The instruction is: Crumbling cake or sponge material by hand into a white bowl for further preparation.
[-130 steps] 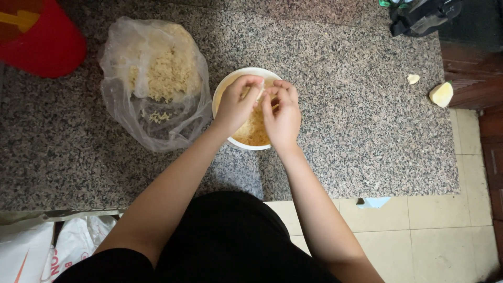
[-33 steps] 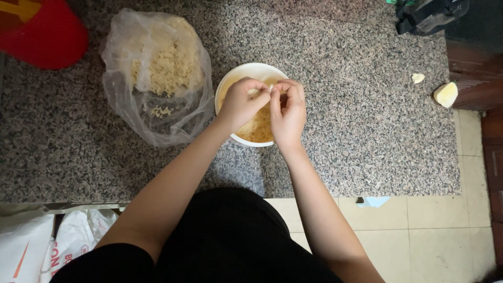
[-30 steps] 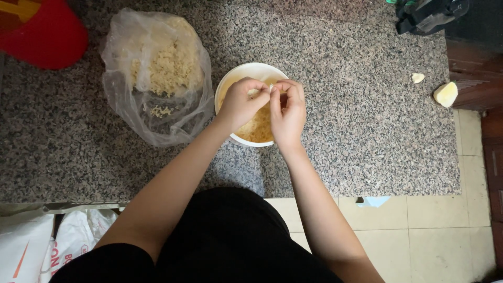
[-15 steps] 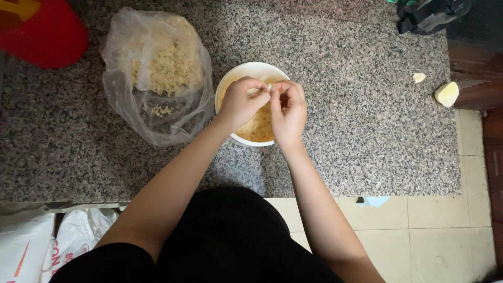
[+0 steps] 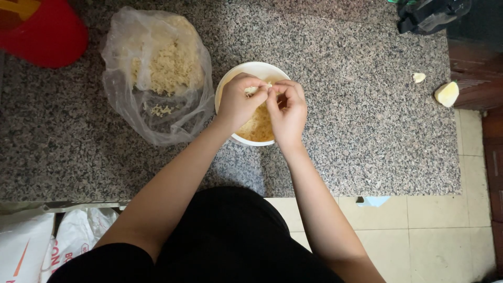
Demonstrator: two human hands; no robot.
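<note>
A white bowl with yellowish crumbled noodles sits on a speckled granite slab. Both hands hover over the bowl, fingertips meeting. My left hand and my right hand pinch a small pale piece of noodle between them above the bowl. To the left of the bowl lies a clear plastic bag holding more broken dry noodles.
A red container stands at the top left. Two pale scraps lie at the slab's right edge by dark wood. A dark object sits at the top right. White sacks rest at the bottom left, beside tiled floor.
The hands stay over the bowl, with only slight finger movement on the noodle piece. The view has shifted a little.
</note>
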